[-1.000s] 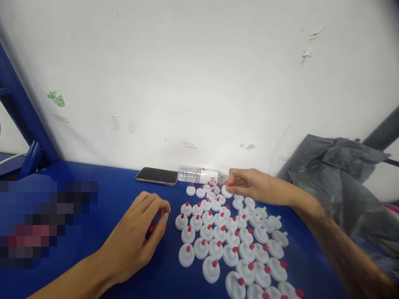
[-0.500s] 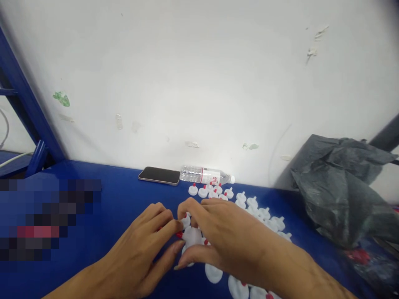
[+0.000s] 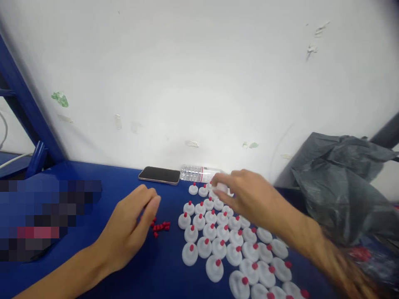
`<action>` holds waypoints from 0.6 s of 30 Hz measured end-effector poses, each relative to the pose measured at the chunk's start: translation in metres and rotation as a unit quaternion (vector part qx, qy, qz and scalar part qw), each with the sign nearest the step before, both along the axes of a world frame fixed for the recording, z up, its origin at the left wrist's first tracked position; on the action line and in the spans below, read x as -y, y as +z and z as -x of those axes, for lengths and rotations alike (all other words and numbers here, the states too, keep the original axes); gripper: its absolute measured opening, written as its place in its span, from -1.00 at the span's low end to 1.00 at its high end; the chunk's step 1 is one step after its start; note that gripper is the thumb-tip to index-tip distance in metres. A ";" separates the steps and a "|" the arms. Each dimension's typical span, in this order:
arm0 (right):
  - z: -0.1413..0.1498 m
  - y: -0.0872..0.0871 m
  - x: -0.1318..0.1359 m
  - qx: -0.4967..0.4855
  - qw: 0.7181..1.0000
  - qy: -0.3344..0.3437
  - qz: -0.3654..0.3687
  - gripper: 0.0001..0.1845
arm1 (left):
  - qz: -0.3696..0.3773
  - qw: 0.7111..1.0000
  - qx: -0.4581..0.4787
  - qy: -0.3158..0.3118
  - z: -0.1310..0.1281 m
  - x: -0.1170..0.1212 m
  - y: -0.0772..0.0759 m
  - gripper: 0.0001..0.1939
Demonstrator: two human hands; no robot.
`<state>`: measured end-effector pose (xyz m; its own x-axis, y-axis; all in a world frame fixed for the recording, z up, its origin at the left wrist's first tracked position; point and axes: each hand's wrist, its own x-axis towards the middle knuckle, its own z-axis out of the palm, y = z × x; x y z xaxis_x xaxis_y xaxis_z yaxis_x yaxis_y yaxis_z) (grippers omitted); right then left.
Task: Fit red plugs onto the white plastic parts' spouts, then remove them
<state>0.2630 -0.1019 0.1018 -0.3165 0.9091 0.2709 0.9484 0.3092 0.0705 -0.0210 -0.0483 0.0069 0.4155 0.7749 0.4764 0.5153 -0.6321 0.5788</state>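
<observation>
My right hand (image 3: 249, 195) is over the far end of the rows, thumb and fingers closed on a white round piece (image 3: 221, 187), slightly blurred. Under and in front of it stand several white domed pieces (image 3: 219, 248), each with a red cap on its short nozzle. My left hand (image 3: 127, 232) hovers at the left beside a small pile of loose red caps (image 3: 160, 226). Its fingers are curled with the thumb pressed against the index finger; whatever may be between them is hidden.
Along the wall lie a phone (image 3: 159, 175) and a clear water bottle (image 3: 195, 173). A dark grey plastic bag (image 3: 339, 182) hangs at the right, above a clear bag with something red. A blue frame post (image 3: 28, 87) rises at the left.
My hands were close together at a white piece; now they are apart. The right went right and away with a white piece, the left drew back left, uncovering rows and red caps.
</observation>
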 end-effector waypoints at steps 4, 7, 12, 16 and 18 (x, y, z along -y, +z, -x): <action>-0.037 0.007 -0.016 -0.010 0.997 -0.055 0.053 -0.83 | -0.018 0.992 -0.105 -0.066 -0.010 -0.009 -0.008 -0.74; -0.058 -0.002 -0.027 -0.008 0.992 -0.064 0.108 -0.90 | -0.010 0.988 -0.127 -0.092 -0.015 -0.009 -0.023 -0.76; -0.071 -0.016 -0.037 -0.006 0.975 -0.088 0.203 -0.72 | -0.005 0.984 -0.156 -0.091 -0.014 -0.007 -0.032 -0.74; -0.071 -0.020 -0.038 -0.012 0.962 -0.088 0.259 -0.70 | -0.003 0.983 -0.169 -0.075 -0.012 -0.009 -0.029 -0.74; -0.073 -0.021 -0.038 -0.020 0.953 -0.086 0.289 -0.71 | -0.005 0.982 -0.173 -0.069 -0.011 -0.011 -0.028 -0.75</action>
<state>0.3358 -0.0635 0.0805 -0.1498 0.9473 -0.2832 0.9869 0.1258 -0.1013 -0.0100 -0.0372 -0.0207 0.6550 0.6956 0.2951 0.5885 -0.7146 0.3780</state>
